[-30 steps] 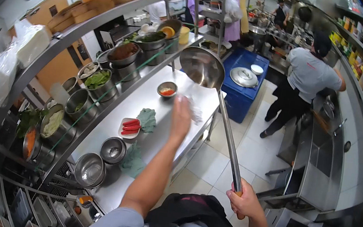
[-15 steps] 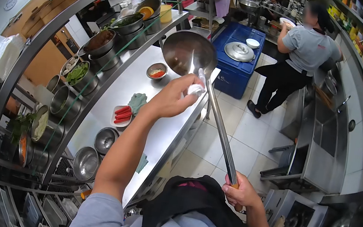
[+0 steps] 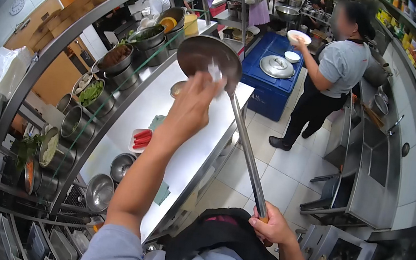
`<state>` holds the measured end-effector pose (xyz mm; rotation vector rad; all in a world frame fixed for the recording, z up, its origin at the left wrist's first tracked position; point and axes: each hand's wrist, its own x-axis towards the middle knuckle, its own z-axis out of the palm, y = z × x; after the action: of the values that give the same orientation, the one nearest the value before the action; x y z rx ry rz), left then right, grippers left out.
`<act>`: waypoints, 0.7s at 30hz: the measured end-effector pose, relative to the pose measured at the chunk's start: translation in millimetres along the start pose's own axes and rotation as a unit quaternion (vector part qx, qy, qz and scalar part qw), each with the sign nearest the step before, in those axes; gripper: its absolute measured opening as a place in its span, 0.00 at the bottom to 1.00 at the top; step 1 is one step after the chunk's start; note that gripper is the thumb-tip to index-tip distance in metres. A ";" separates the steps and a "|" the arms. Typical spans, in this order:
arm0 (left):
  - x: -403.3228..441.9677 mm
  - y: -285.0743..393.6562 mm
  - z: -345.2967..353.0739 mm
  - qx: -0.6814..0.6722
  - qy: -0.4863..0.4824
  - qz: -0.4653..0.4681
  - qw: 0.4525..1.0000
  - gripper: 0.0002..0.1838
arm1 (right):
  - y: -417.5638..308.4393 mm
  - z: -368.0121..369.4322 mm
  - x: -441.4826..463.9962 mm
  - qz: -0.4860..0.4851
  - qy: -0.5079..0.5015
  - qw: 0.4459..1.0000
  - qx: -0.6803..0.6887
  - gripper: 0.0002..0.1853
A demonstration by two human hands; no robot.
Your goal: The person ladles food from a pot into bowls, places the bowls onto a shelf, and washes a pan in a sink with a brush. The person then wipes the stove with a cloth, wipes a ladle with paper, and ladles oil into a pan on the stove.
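My right hand [image 3: 273, 225] is closed around the grip end of a large long-handled metal ladle [image 3: 206, 50]. Its steel handle slants up and away from me, with the wide round bowl tilted over the far end of the steel counter [image 3: 191, 138]. Inside the bowl's near edge, my left hand [image 3: 191, 104] pinches a crumpled white tissue or cloth [image 3: 216, 72], slightly blurred. Partly behind that hand is a small metal bowl [image 3: 177, 89]. A white dish of red sticks [image 3: 142, 139] lies left of my forearm, near a green cloth [image 3: 157, 121].
Metal containers of ingredients [image 3: 91, 89] line the shelf at left. Two metal bowls [image 3: 99, 193] sit at the counter's near left. Beyond the counter stands a blue chest [image 3: 260, 97] with a lid [image 3: 277, 67] and white bowl on top. At right, a co-worker [image 3: 340, 69] holds a bowl.
My left hand has moved left and upward into the bowl of the ladle with the white tissue or cloth. The ladle has shifted slightly left. The co-worker has turned, bringing a bowl forward.
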<state>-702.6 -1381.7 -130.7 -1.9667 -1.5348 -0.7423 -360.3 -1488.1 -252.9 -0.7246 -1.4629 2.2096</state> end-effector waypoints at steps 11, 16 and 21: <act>-11.3 15.5 -10.1 -0.308 -0.003 -0.124 0.943 0.15 | 11.6 -0.5 4.3 0.011 -0.032 0.998 0.044 0.12; -18.3 8.2 -37.2 -0.347 0.156 -0.119 0.917 0.16 | 19.1 -2.7 1.6 0.001 -0.027 0.996 0.086 0.12; 20.1 23.6 -7.5 -0.300 0.232 -0.118 0.918 0.21 | 15.6 14.8 5.9 0.029 -0.063 0.997 -0.018 0.12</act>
<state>-676.2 -1378.2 -113.0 -1.7983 -1.3501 -1.8168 -374.7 -1501.2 -263.8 -0.6577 -1.5629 2.3154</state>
